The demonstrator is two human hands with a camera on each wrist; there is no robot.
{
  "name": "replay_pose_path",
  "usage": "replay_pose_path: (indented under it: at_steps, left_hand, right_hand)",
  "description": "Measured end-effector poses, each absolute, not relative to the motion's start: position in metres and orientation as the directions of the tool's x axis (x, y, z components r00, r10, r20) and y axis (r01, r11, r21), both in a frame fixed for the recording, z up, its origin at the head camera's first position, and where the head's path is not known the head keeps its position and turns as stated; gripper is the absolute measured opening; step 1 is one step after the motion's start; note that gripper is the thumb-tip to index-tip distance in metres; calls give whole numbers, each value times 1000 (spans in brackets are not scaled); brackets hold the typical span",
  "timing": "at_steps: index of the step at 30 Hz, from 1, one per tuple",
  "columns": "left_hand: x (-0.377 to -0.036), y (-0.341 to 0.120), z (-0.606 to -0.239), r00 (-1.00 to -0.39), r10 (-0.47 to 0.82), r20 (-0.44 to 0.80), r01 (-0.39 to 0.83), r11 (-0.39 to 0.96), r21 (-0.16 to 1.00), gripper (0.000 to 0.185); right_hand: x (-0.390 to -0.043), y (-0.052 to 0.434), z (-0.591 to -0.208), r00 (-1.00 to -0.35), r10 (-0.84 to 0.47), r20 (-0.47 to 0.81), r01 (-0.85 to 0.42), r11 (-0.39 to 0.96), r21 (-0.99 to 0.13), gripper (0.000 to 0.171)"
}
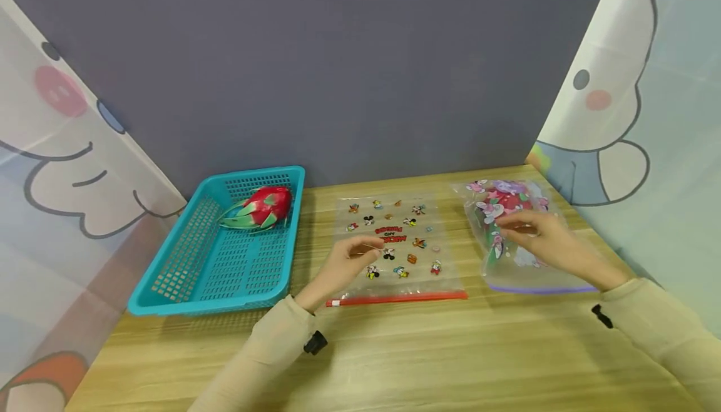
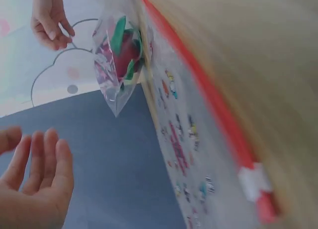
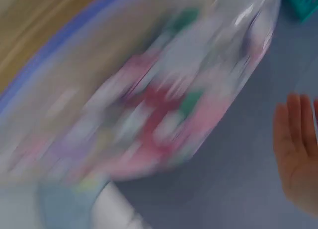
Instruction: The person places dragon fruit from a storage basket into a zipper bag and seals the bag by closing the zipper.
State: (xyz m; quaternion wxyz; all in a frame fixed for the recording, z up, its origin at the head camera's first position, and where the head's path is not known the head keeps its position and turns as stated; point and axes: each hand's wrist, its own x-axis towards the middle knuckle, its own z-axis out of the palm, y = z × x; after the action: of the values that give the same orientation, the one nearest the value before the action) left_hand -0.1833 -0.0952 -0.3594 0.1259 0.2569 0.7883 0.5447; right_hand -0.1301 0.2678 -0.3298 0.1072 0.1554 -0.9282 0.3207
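Over the filled bag (image 1: 509, 224), blurred at the wrist, right hand (image 1: 543, 240) hovers loose; left hand (image 1: 352, 260) too.

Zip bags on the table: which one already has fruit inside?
The purple-zip bag under the right hand holds red fruit; the red-zip bag lies flat, empty.

At your ten o'clock, a teal basket (image 1: 186, 274) sits on the wooden bench (image 1: 428, 355), a dragon fruit (image 1: 261, 207) lying in its far corner.
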Motion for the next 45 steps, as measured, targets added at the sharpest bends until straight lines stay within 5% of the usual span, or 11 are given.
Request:
replay_pose_path:
  at_steps: [14,24,45]
  left_hand:
    - [-168,-133,-365,-906,423,-12,89,220,972,26]
    - [-164,-140,-379,-852,519,-71,16,162,987,31]
    - [-163,-151,-401,-834,531,-147,-13,248,969,36]
  right_hand:
    - [-139,153,-381,-860,-466,207,-495,665,-559,18]
    - [-146,138,-422,-851,-501,159,-453,545,-705,18]
    - [-153,133,-429,-805,-566,179,-556,613,-562,16]
